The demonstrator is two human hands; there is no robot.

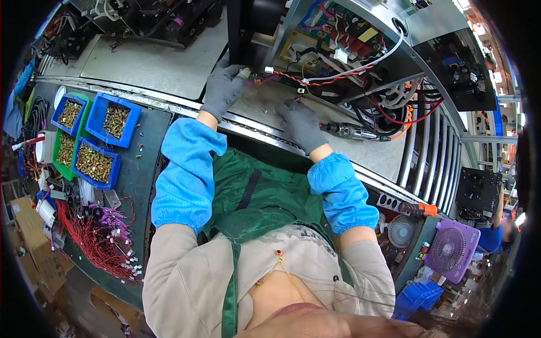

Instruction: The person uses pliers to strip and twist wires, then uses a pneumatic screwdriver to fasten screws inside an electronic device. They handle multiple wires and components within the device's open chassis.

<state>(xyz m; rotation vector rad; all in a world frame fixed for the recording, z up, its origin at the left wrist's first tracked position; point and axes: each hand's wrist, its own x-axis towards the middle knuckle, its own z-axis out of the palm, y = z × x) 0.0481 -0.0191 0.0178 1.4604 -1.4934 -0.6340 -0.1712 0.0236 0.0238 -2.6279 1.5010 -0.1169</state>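
Bins (94, 163) of brass screws sit far left on the counter (141, 169). I see left hand (222, 87) fingers pinched on a small connector (244, 73) at the open chassis (338, 50). Right hand (301, 124) lies flat, fingers loosely open, touching the electric screwdriver (352, 132).

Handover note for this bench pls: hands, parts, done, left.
Left hand: gloved, fingers pinching a small connector end at the open chassis edge.
Right hand: gloved, resting flat on the grey bench, holding nothing, beside the power screwdriver lying there.
Parts: red-black twisted wire runs from the chassis toward the left hand; blue bins of brass screws at far left.
Done: cannot tell.
Left: chassis open, wiring loose, connector not seated.
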